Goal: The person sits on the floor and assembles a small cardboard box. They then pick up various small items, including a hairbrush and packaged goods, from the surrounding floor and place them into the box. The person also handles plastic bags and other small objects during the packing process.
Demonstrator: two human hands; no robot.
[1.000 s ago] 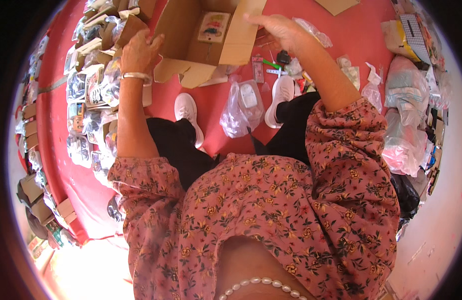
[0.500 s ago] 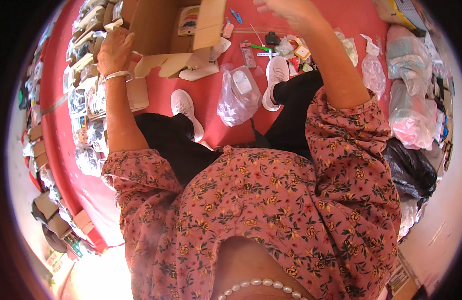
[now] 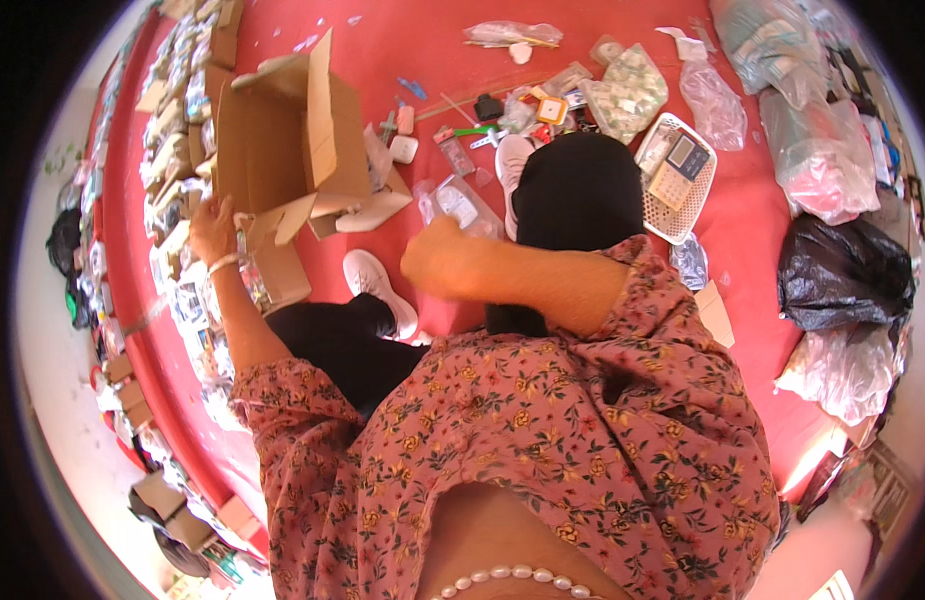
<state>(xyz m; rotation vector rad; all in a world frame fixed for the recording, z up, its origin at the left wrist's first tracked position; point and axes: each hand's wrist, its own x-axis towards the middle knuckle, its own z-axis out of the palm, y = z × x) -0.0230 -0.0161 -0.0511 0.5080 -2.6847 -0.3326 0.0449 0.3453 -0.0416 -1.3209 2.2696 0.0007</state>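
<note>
An open cardboard box (image 3: 268, 150) stands at the upper left, tilted, with its flaps spread. My left hand (image 3: 214, 232) is closed on a lower flap at its near left corner. My right hand (image 3: 435, 255) hovers in front of my body, curled into a rounded shape, its fingertips turned out of sight. Whatever it may hold is hidden. Just beyond it on the floor lies a clear plastic bag (image 3: 488, 213) with a white device (image 3: 455, 206) in it, partly covered by my hand.
A white basket (image 3: 691, 130) with a calculator-like device (image 3: 680, 172) stands right of my knee. Small items surround a green-handled tool (image 3: 475, 131) beyond my shoe. Packaged goods (image 3: 178, 170) line the left; plastic sacks (image 3: 818, 150) and a black bag (image 3: 845, 272) line the right.
My right hand has swung from the upper right down and left to in front of my body. The box has shifted left and turned, my left hand staying at its edge. The view has shifted too.
</note>
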